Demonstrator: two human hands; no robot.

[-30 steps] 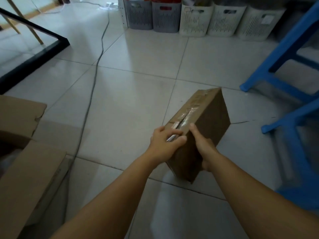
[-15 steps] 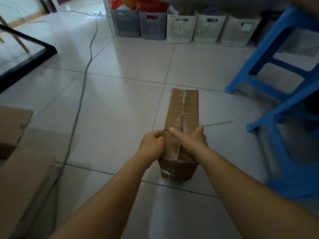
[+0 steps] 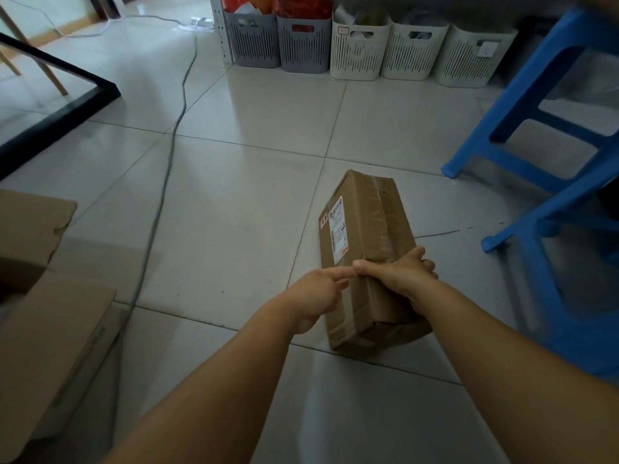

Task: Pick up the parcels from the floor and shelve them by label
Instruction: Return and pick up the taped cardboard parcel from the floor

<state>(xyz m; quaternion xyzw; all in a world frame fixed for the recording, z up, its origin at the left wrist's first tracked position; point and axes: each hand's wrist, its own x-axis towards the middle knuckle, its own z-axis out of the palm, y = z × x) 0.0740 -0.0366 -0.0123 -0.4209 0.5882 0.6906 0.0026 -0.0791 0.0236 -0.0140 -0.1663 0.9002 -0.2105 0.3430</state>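
Observation:
A long brown cardboard parcel (image 3: 365,229) with clear tape along its top stands on the tiled floor at centre right. A white shipping label (image 3: 337,229) shows on its left face. My right hand (image 3: 398,279) grips the near end of the parcel from above, fingers over the right side. My left hand (image 3: 318,296) is at the parcel's near left edge, forefinger stretched out and touching my right thumb; whether it holds the box is unclear.
Grey and white slotted baskets (image 3: 358,48) line the far wall at a shelf's foot. Blue plastic stools (image 3: 549,135) stand at right. An open cardboard box (image 3: 37,313) sits at left. A grey cable (image 3: 167,169) runs across the floor beside a black frame (image 3: 67,108).
The parcel has been turned about its long axis, so the labelled face now shows on the left. My left hand has loosened from the top edge.

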